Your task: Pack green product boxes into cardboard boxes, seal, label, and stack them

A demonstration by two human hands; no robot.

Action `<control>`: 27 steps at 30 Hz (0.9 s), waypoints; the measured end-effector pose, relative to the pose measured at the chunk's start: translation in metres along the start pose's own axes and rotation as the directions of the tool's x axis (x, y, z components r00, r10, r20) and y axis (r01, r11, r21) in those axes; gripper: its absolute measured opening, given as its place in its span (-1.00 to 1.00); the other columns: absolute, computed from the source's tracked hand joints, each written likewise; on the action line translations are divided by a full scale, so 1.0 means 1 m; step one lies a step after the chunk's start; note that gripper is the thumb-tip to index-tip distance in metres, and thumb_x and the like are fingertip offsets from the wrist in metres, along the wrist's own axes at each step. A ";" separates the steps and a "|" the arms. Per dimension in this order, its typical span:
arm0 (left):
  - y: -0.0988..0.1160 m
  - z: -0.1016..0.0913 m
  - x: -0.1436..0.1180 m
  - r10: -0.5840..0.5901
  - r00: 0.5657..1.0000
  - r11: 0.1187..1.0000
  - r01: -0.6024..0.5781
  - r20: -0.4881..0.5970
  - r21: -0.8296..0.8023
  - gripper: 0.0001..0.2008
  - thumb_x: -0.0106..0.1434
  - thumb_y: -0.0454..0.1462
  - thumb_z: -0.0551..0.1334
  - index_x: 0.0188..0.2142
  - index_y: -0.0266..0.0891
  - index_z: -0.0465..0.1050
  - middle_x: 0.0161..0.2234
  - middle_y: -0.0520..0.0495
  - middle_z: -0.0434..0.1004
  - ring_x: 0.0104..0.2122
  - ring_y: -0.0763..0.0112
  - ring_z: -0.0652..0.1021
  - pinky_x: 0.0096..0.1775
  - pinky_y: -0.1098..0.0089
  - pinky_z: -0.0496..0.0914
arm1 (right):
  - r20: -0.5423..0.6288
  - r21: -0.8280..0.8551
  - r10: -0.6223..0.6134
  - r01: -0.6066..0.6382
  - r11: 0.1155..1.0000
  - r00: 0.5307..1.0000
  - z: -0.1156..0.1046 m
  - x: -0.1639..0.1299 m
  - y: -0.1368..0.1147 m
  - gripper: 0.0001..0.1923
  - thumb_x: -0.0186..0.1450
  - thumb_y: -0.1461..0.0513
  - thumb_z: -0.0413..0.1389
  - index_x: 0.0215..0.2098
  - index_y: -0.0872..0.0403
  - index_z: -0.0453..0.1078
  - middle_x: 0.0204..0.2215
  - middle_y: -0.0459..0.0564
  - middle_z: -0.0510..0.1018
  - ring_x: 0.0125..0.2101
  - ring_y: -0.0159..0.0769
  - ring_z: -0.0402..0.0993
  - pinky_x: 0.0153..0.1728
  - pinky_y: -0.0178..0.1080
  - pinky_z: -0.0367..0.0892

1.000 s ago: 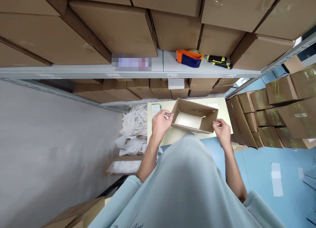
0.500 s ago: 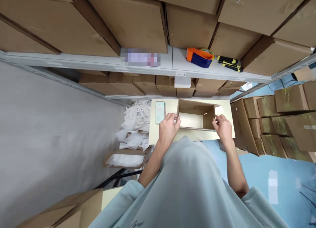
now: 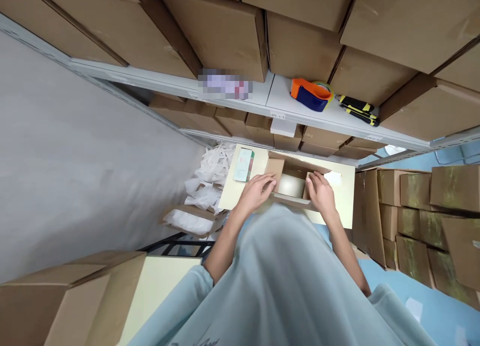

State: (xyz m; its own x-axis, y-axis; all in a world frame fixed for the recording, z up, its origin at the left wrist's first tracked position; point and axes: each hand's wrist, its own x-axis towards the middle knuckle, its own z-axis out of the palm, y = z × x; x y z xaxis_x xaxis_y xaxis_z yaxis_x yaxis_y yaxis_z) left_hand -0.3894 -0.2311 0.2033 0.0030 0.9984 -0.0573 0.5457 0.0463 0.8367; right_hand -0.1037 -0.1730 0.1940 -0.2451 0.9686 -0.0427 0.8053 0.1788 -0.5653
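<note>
Steel shelving packed with cartons rises in front of me, a grey wall runs along my left, and below the shelving is my pale yellow, flat worktop [image 3: 343, 211]. The open, brown cardboard rectangular box [image 3: 292, 200] sits on it, close to my body, with a pale surface showing between its end flaps. My left hand [image 3: 257, 191] and right hand [image 3: 321, 193] are well apart, touching one flap each; I cannot tell whether my fingers pinch the card or merely press it. To fold well, I think I should push both ends evenly, crease right along the hinge line and keep the long walls square, since pressing one side harder could skew it. The small pale-green and white carton [image 3: 243, 165] lies clear on the left.
</note>
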 end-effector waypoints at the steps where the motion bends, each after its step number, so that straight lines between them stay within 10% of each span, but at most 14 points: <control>1: -0.003 0.006 0.001 -0.025 0.999 1.000 0.025 0.045 0.011 -0.68 0.59 -0.04 0.15 -0.06 -0.01 0.68 0.11 -0.12 0.79 0.12 0.00 0.73 0.21 0.09 0.55 | -0.002 -0.017 0.012 -0.012 1.000 1.000 0.003 0.002 0.001 -0.34 0.68 -0.14 -0.15 0.17 0.07 0.64 0.20 0.31 0.69 0.21 0.14 0.59 0.29 0.15 0.47; 5: -0.013 0.036 0.005 -0.170 0.984 0.980 0.174 -0.049 0.096 -0.60 0.58 0.10 0.20 0.03 -0.08 0.65 -0.03 -0.21 0.78 -0.01 -0.04 0.75 0.13 0.10 0.57 | -0.054 -0.071 0.014 -0.018 0.997 0.998 0.019 0.009 0.011 -0.34 0.69 -0.09 -0.22 -0.12 0.04 0.64 -0.13 0.30 0.73 -0.03 0.09 0.62 0.17 0.11 0.47; 10: -0.017 0.052 0.013 -0.065 0.920 0.988 0.113 -0.387 0.103 -0.08 0.30 0.29 0.46 0.40 -0.24 0.42 0.51 -0.55 0.30 0.58 -0.30 0.25 0.53 -0.18 0.21 | -0.160 0.014 0.017 -0.015 1.000 0.987 0.030 0.003 0.026 -0.39 0.66 -0.15 -0.15 -0.15 -0.01 0.59 -0.16 0.27 0.73 -0.09 0.07 0.59 0.09 0.08 0.46; 14: -0.021 0.038 0.019 0.032 0.965 0.993 -0.002 -0.262 0.114 -0.37 0.38 0.27 0.39 0.18 -0.09 0.59 0.57 -0.34 0.26 0.66 -0.23 0.07 0.61 -0.24 0.01 | -0.262 0.045 0.103 -0.094 0.994 0.959 0.015 -0.013 0.032 -0.39 0.61 -0.23 -0.10 -0.24 -0.04 0.54 -0.36 0.20 0.63 -0.21 0.06 0.57 0.04 0.14 0.45; 18: -0.031 0.036 0.014 0.025 0.985 0.996 -0.011 -0.169 0.088 -0.57 0.52 0.18 0.27 -0.12 -0.10 0.58 0.57 -0.30 0.25 0.65 -0.14 0.10 0.60 -0.20 0.06 | -0.384 0.044 0.093 -0.082 0.996 0.919 0.001 -0.025 0.035 -0.39 0.58 -0.25 -0.02 0.05 0.04 0.56 0.02 0.36 0.66 0.11 0.18 0.58 0.25 0.25 0.41; 21: -0.043 0.044 0.012 -0.057 0.988 0.998 0.060 -0.146 0.015 -0.60 0.50 0.15 0.33 -0.12 -0.11 0.50 0.62 -0.35 0.12 0.66 -0.12 0.10 0.56 -0.14 0.17 | -0.238 0.077 0.109 -0.093 0.993 0.965 0.008 -0.026 0.038 -0.23 0.59 -0.26 -0.07 0.39 0.13 0.40 0.38 0.42 0.49 0.40 0.19 0.41 0.41 0.25 0.32; 27: -0.066 0.053 0.028 -0.213 0.971 0.950 0.180 -0.108 -0.255 -0.10 0.32 0.17 0.48 0.47 -0.18 0.29 0.56 -0.45 0.27 0.59 -0.16 0.30 0.56 -0.08 0.19 | 0.080 0.157 0.350 -0.359 0.920 0.933 0.030 -0.012 0.054 -0.02 0.58 -0.35 -0.29 0.57 0.14 0.24 0.32 0.38 0.61 0.26 0.23 0.61 0.27 0.17 0.48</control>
State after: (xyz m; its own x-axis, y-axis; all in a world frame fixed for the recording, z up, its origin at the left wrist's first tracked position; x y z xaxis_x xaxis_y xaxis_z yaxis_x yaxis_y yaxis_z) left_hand -0.3811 -0.2075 0.1180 -0.2039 0.9633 -0.1749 0.3052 0.2322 0.9235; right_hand -0.0732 -0.1800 0.1395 0.0102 0.9528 -0.3035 0.7440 -0.2100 -0.6344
